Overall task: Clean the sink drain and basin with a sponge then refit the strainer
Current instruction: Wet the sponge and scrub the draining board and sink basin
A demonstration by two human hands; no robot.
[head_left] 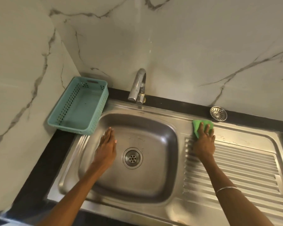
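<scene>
The steel sink basin (155,128) has its round drain (132,158) uncovered, its holes showing. The strainer (218,113) lies on the dark counter strip behind the draining board, at the right. My right hand (203,141) presses flat on a green sponge (198,126) on the sink's top rim, just right of the basin. My left hand (107,148) hovers flat over the basin's left side with fingers together and nothing in it.
A chrome tap (138,86) stands behind the basin. A teal perforated basket (82,104) sits on the counter's back left corner. The ribbed draining board (235,168) spreads to the right. Marble walls close the back and left.
</scene>
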